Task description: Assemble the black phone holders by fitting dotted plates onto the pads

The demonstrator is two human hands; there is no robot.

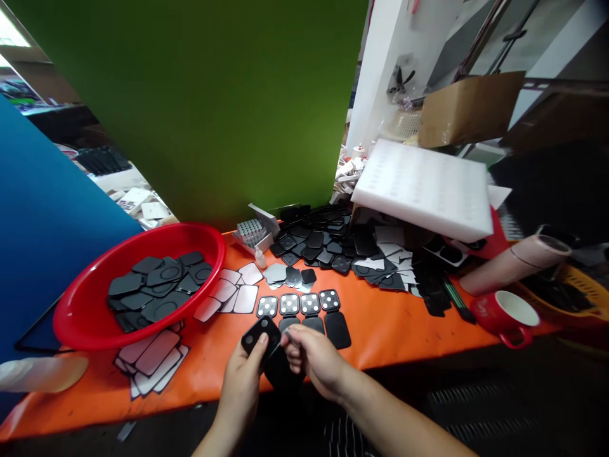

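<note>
My left hand (240, 377) grips a black square plate (254, 338) with round silvery dots, thumb on its face. A dark flap (281, 370) hangs below it, partly covered by my hands. Close beside the plate's right edge, my right hand (316, 355) is closed in a pinch; what its fingertips hold is too small to make out. Just beyond my hands lies a row of black folding pieces (289, 304), several pale dots on each upper square. The rightmost piece shows its plain black lower half (337, 330); my right hand partly hides others.
At left sits a red basin (71, 327) with black plates (164, 289), white black-edged sheets (157, 362) beside it. Behind the row are a small dropper bottle (259, 258), a box of silvery discs (252, 233) and heaped black plates (316, 240). A red mug (495, 317) and pink tumbler (516, 263) stand right.
</note>
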